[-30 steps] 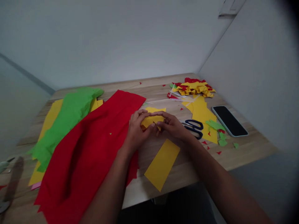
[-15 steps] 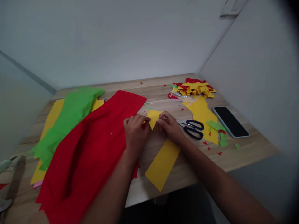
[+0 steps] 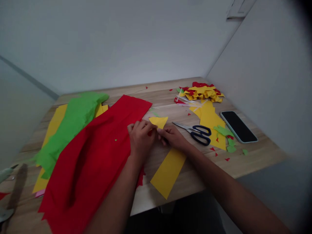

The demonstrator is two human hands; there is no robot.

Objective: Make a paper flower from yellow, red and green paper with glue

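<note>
A small piece of yellow crepe paper is pinched between both hands above the middle of the table. My left hand is closed, its thumb and fingertips on the lower left of the piece. Closed as well, my right hand pinches the bottom of the piece close to the left fingertips. The piece fans out upward from the fingers. A yellow paper strip lies under and in front of my right wrist. Scissors with dark blue handles rest just right of my right hand.
A large red sheet covers the left of the wooden table, partly over a green sheet. At the right lie a phone, yellow pieces, green scraps and a red-yellow pile of crumpled paper.
My right hand has moved down and left, towards the left fingertips. The yellow piece has turned from pointing down to fanning upward, and the scissors' blades now show.
</note>
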